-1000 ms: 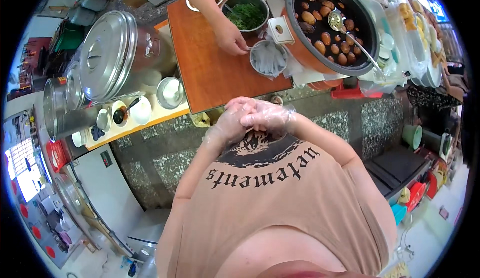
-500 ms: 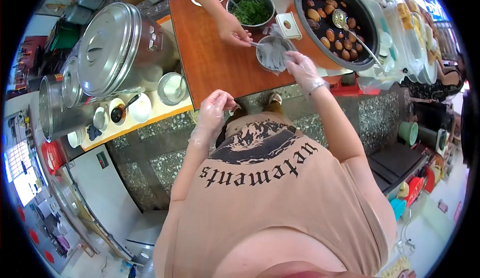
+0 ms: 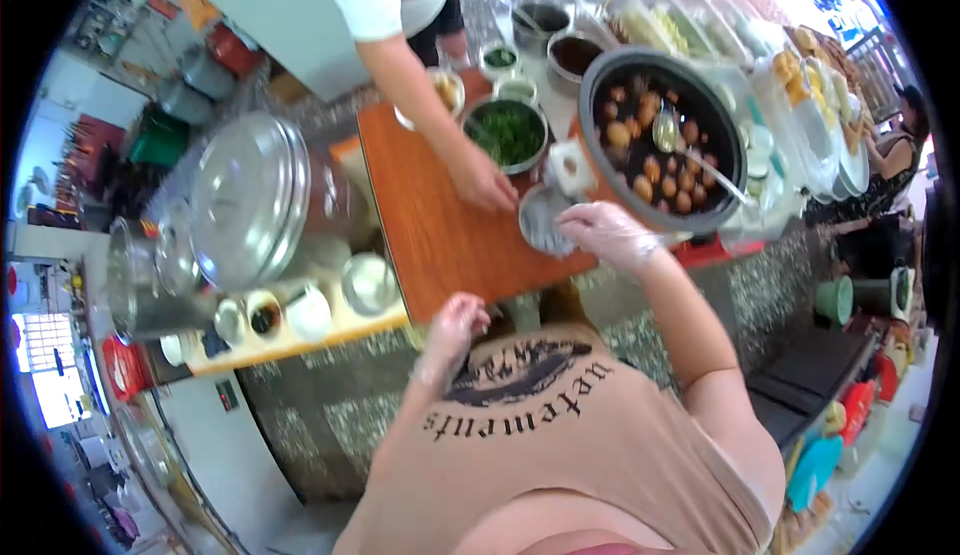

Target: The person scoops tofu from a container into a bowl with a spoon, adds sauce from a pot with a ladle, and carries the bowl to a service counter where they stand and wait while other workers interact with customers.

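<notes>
Kitchen floor: speckled terrazzo [image 3: 330, 405] spreads in dark and pale patches, on the near side of the egg pot [image 3: 690, 222].
Tabletop: brown wood [image 3: 440, 245], directly left of the egg pot.
Egg pot: wide, grey-rimmed and orange-sided, with brown eggs in dark liquid and a slotted ladle [image 3: 666, 133] leaning across to the right rim.
Small bowl: this round bowl [image 3: 546, 247] sits just beside the egg pot, at its near left; its pale, translucent contents are too blurred to name.
Right hand: the person's gloved right hand [image 3: 605, 233] is over the bowl's right edge, in front of the egg pot, fingers bunched; I cannot tell whether they grasp anything.
Left hand: also gloved, this one [image 3: 457, 323] hangs well left of the egg pot, near the table's front edge, fingers half curled; I cannot tell if they pinch something.
Co-worker: a bare hand [image 3: 487, 187] reaches in left of the egg pot, fingertips near the small bowl; its grip is unclear.
Greens: chopped leaves fill a metal bowl [image 3: 518, 169] left of the egg pot.
Steel vessel: a big lidded pot [image 3: 240, 200] stands far left of the egg pot.
</notes>
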`<action>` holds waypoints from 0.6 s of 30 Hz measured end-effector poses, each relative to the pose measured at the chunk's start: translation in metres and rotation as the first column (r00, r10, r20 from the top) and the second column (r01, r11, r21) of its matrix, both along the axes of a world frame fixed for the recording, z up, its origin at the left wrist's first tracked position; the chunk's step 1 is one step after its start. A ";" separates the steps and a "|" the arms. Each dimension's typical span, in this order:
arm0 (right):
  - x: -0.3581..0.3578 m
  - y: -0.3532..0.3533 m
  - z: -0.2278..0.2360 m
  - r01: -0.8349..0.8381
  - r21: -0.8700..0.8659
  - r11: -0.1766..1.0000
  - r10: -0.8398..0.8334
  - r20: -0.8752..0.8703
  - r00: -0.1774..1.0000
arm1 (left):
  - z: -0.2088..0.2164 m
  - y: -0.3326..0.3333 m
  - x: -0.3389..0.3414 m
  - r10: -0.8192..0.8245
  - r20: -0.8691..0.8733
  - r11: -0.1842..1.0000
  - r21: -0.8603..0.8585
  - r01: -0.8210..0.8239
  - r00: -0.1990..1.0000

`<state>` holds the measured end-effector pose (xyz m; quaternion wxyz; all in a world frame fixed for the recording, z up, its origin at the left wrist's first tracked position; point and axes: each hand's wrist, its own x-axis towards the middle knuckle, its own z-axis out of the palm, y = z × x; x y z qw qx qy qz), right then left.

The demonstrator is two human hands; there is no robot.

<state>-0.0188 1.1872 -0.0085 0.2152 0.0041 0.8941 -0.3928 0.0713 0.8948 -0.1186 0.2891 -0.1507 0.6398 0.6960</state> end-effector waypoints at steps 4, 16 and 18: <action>-0.121 0.120 0.082 0.060 0.698 0.713 0.504 -0.571 0.647 | 0.019 0.030 -0.023 -0.091 -0.071 0.992 -0.094 0.084 0.993; -0.651 0.171 0.091 -0.030 0.808 0.588 0.610 -0.419 0.672 | 0.173 0.245 -0.153 -0.258 -0.455 0.958 -0.006 0.287 0.852; -0.692 0.171 0.101 -0.029 0.674 0.738 0.496 -0.512 0.702 | 0.164 0.240 -0.147 -0.201 -0.432 0.978 -0.032 0.208 0.879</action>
